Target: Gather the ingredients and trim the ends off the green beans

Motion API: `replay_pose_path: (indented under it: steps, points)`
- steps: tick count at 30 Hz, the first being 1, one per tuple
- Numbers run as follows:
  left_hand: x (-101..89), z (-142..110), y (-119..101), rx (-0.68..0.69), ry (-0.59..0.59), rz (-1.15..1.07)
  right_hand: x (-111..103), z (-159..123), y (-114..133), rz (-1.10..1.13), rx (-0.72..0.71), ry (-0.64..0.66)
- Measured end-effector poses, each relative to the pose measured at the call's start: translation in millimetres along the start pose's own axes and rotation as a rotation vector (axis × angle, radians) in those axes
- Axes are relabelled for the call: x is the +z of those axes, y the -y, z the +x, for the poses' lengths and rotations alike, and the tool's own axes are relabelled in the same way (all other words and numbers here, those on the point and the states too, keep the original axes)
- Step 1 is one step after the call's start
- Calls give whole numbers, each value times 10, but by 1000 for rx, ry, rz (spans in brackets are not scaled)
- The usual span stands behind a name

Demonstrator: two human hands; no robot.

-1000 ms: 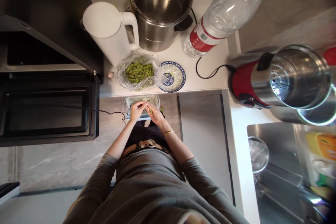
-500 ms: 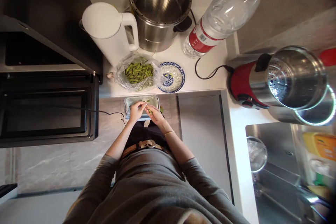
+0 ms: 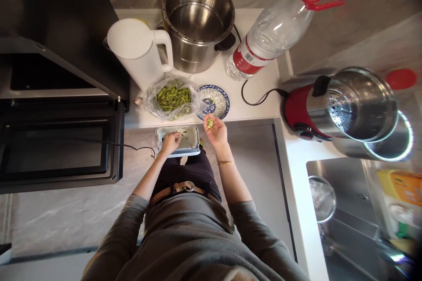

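Note:
My right hand (image 3: 217,131) is palm up beside the near rim of a blue-and-white plate (image 3: 225,96), its fingers curled around a few shelled green beans (image 3: 210,124). Some green bits lie on that plate. Over a small open bin (image 3: 194,150) below the counter, my left hand (image 3: 170,142) has its fingers pinched together. What they hold, if anything, is too small to make out. A clear plastic bag (image 3: 150,101) full of green bean pods (image 3: 174,98) sits on the counter, touching the plate's left side.
Behind the bag stand a white pitcher (image 3: 132,46) and a steel pot (image 3: 198,52). A large plastic bottle (image 3: 273,30) is at the back right, near a red-and-steel appliance (image 3: 300,105). The sink (image 3: 346,210) lies right. An oven door (image 3: 59,145) hangs open at left.
My hands were together over the bin. The right one has moved up and right to the plate with the beans, palm turned up, while the left stays over the bin.

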State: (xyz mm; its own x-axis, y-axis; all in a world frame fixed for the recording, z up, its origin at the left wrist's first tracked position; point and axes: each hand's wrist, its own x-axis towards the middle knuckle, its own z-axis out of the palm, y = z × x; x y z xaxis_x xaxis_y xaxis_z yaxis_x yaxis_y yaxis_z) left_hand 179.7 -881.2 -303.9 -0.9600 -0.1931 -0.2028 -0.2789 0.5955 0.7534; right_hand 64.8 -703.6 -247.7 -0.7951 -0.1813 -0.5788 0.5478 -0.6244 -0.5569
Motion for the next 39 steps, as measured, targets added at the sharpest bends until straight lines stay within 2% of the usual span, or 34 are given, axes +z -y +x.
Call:
replay_pose_path:
  steps: [2, 4, 5, 7, 9, 13, 16, 18, 22, 27, 35, 39]
  points:
    - [-98, 43, -176, 99, -115, -49, 25, 188, 130, -46, -82, -22]
    - [-222, 162, -337, 203, -296, -58, 49, 377, 205, -124, -128, -57]
    - [-288, 258, -402, 237, -375, -42, 64, 459, 223, -164, -135, -83]
    - [-412, 517, -493, 261, -457, 15, 104, 577, 232, -229, -130, -139]
    - [-515, 820, -553, 245, -423, 93, 151, 621, 224, -266, -126, -171]
    - [-621, 1296, -679, 202, -223, 293, 215, 529, 198, -279, -132, -132]
    - [-619, 1432, -769, 226, -115, 452, 213, 373, 163, -263, -169, -96]
    - [-592, 1463, -789, 260, -83, 514, 200, 257, 126, -256, -191, -88]
    - [-519, 1526, -722, 296, -127, 503, 194, 42, 45, -256, -161, -82]
    - [-494, 1583, -610, 398, -218, 329, 251, -150, -30, -201, -128, -69]
    - [-549, 1604, -603, 466, -171, 306, 328, -278, -127, -165, -98, -17]
    - [-606, 1632, -589, 432, -245, 282, 344, -319, -159, -155, -62, 7]
